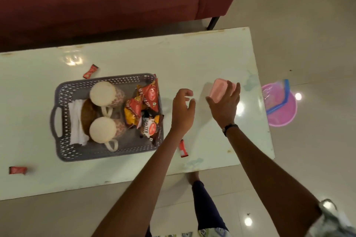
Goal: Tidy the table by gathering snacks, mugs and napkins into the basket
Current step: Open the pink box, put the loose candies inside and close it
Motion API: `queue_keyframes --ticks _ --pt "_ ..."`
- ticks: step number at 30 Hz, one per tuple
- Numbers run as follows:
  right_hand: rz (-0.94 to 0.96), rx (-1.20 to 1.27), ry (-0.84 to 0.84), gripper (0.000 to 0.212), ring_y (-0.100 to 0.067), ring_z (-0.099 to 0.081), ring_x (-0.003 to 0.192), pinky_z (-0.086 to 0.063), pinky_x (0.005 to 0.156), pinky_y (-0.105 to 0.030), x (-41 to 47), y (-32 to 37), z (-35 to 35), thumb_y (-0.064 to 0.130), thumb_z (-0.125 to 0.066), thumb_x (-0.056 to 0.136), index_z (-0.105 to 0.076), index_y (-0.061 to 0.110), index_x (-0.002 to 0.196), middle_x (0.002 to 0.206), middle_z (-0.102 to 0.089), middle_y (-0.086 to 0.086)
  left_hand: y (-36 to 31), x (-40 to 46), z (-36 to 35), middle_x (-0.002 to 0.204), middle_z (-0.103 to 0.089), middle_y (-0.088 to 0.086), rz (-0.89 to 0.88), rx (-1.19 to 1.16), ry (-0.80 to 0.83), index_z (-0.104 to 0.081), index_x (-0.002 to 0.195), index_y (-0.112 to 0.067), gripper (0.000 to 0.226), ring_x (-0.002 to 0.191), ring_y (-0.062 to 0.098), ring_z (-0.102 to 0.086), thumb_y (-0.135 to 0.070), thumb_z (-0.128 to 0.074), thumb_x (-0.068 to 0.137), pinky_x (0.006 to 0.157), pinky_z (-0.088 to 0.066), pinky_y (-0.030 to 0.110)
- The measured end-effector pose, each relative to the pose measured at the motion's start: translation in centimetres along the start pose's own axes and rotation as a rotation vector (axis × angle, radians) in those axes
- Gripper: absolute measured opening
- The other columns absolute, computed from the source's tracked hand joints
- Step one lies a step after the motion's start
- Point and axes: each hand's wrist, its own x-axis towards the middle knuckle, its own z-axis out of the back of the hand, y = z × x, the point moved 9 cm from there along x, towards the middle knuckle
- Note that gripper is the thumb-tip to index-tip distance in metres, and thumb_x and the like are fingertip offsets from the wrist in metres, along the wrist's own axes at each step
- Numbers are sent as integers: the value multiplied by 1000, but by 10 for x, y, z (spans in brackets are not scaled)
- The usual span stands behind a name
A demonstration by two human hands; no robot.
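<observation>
1. Across the pale surface (192, 59) sits a grey perforated basket (63, 90), already holding two upturned mugs (103, 93), a white napkin (76, 121) and red and yellow snack packets (144, 106).
2. Just right of the basket, the right hand (224, 106) grips a pink box (218, 89), fingers curled over its far edge. It looks smooth and rigid, so a loose hold could let it slip.
3. The left hand (182, 110) hovers beside it, fingers loosely curled, holding nothing.
4. Three small red wrappers (90, 71) lie apart on the surface, one near the front edge (183, 148); a passing forearm could sweep it off.
</observation>
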Motion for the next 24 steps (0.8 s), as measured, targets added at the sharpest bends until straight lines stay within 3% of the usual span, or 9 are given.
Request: queue_keyframes --ticks 4,7,10,13,16,18,21,24 --pt "11 4 97 92 -42 -38 128 -45 96 -44 9 -2 -10 33 -74 75 -20 11 145 156 -8 -16 21 4 -37 115 -61 4 199 -43 76 -52 109 -9 18 98 15 -57 -7 -52 91 71 -40 8" --pt "53 85 172 94 -41 -43 126 -47 94 -45 7 -2 -6 33 -77 72 -22 12 145 156 -12 -14 41 -3 -51 125 -58 1 445 -184 114 -50 120 -16 27 100 15 -56 -20 -53 93 83 -46 22" --pt "114 185 256 98 -32 -35 135 -47 96 -43 -12 5 2 38 -78 71 -21 14 147 157 -14 -10 48 -18 -66 130 -52 0 613 -422 209 -45 131 -26 39 113 19 -53 -38 -50 94 89 -49 34" --pt "137 268 318 96 -25 -35 135 -48 91 -35 -31 10 12 35 -78 72 -20 20 148 156 -19 -4 40 -27 -79 129 -57 2 644 -564 350 -45 133 -31 58 116 22 -58 -65 -44 85 80 -55 34" --pt "87 386 426 93 -21 -35 135 -48 94 -34 -37 6 15 38 -77 73 -21 27 147 155 -22 3 37 -30 -79 122 -64 5 656 -571 367 -49 132 -32 72 108 20 -65 -75 -47 74 77 -58 36" --pt "42 515 534 91 -22 -35 135 -47 100 -43 -37 5 12 43 -77 71 -24 34 145 152 -26 8 34 -28 -77 124 -62 6 635 -560 331 -48 133 -30 77 106 20 -65 -75 -50 71 70 -59 33" --pt "11 662 652 89 -20 -36 135 -48 101 -46 -33 5 11 42 -77 67 -29 39 143 149 -29 14 31 -20 -71 120 -63 4 605 -523 250 -51 130 -31 71 101 20 -66 -73 -53 72 67 -59 35" --pt "8 781 717 83 -21 -40 133 -52 97 -38 -25 7 14 19 -79 74 -33 38 141 146 -33 16 23 -14 -71 111 -67 -1 571 -508 241 -56 120 -36 55 93 17 -69 -68 -53 74 70 -60 38"
